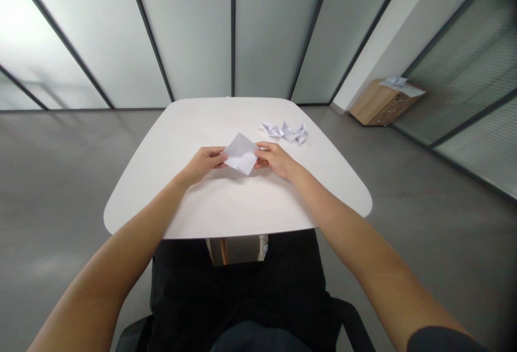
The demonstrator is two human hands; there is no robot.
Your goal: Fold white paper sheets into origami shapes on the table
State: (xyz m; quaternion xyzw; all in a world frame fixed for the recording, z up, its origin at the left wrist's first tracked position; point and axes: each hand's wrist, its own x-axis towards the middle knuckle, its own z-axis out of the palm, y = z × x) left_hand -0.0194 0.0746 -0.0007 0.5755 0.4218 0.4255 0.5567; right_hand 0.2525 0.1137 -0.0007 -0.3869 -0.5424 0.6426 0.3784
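A square of folded white paper [241, 153] is held just above the table, one corner pointing away from me and one toward me. My left hand [208, 162] pinches its left corner between thumb and fingers. At the opposite corner, my right hand [272, 157] grips the paper in the same way. A faint crease or raised fold shows across the middle of the sheet. Beyond my right hand lie several folded white paper pieces [287, 132], pointed like small origami boats, close together in a row.
The white table [194, 125] has rounded corners and its near edge lies over my lap. A wooden cabinet [383, 105] with papers on top stands on the floor at the right. Frosted glass panels [194, 28] rise behind the table.
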